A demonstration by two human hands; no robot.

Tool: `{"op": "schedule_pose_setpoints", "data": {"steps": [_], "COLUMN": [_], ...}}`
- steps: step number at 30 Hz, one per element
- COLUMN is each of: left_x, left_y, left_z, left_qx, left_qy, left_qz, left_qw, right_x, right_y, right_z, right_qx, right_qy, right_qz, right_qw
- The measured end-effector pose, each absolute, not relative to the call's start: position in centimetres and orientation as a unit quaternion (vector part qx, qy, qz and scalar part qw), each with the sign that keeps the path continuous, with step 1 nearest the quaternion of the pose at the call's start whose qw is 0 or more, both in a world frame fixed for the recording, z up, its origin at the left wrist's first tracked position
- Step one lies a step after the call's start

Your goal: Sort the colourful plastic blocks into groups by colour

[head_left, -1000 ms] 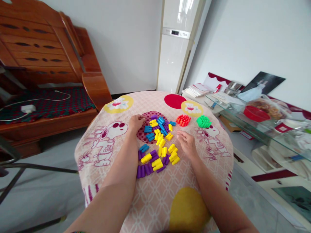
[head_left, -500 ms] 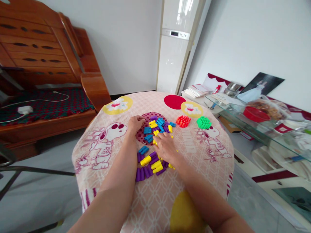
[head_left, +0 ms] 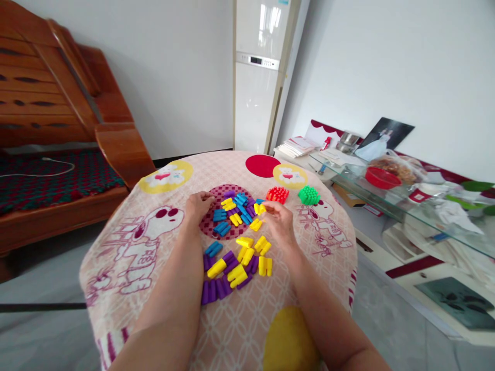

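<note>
My left hand point(head_left: 198, 207) rests at the left edge of the dark red printed circle, fingers loosely bent and apart, with no block visible in it. My right hand point(head_left: 279, 220) is at the right side of the pile, its thumb and fingers closing on a yellow block point(head_left: 259, 209). Another yellow block point(head_left: 256, 224) lies just below those fingertips. Between my hands are blue blocks point(head_left: 221, 229) and yellow blocks point(head_left: 235, 220), with some purple among them. Closer to me lie purple blocks point(head_left: 216, 289), a blue block point(head_left: 213, 249) and several yellow blocks point(head_left: 237, 276).
A red studded cluster point(head_left: 277, 195) and a green studded cluster point(head_left: 309, 195) sit toward the table's far right. The round table has a printed cloth point(head_left: 232, 335). A glass-topped cabinet point(head_left: 406, 206) with a red bowl point(head_left: 382, 178) stands right; a wooden bench point(head_left: 50, 206) stands left.
My right hand has moved from the middle of the pile to its right side, uncovering yellow blocks. My left hand stays beside the circle. The view has turned slightly right.
</note>
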State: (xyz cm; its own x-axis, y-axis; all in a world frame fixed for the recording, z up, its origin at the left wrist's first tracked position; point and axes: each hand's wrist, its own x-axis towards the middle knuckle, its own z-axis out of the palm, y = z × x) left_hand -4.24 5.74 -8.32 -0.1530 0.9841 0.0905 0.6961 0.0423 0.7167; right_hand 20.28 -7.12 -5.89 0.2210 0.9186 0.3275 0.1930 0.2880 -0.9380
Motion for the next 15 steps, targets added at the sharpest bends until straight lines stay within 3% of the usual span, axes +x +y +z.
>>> {"op": "schedule_pose_setpoints", "data": {"steps": [5, 11, 15], "left_x": [-4.2, -4.2, -4.5], "left_y": [5.8, 6.0, 6.5], "left_z": [-8.2, -8.3, -8.8], "left_qx": [0.612, 0.606, 0.594], "left_qy": [0.682, 0.681, 0.668], "left_qz": [0.327, 0.336, 0.357], "left_qw": [0.231, 0.236, 0.272], "right_x": [30.6, 39.0, 40.1], "right_y": [-6.3, -6.3, -6.6], "right_z": [-6.7, -8.6, -10.1], "right_qx": [-0.611, -0.748, -0.762], "right_qy": [-0.438, -0.472, -0.471], "right_qz": [0.244, -0.057, -0.105], "right_qw": [0.613, 0.463, 0.431]}}
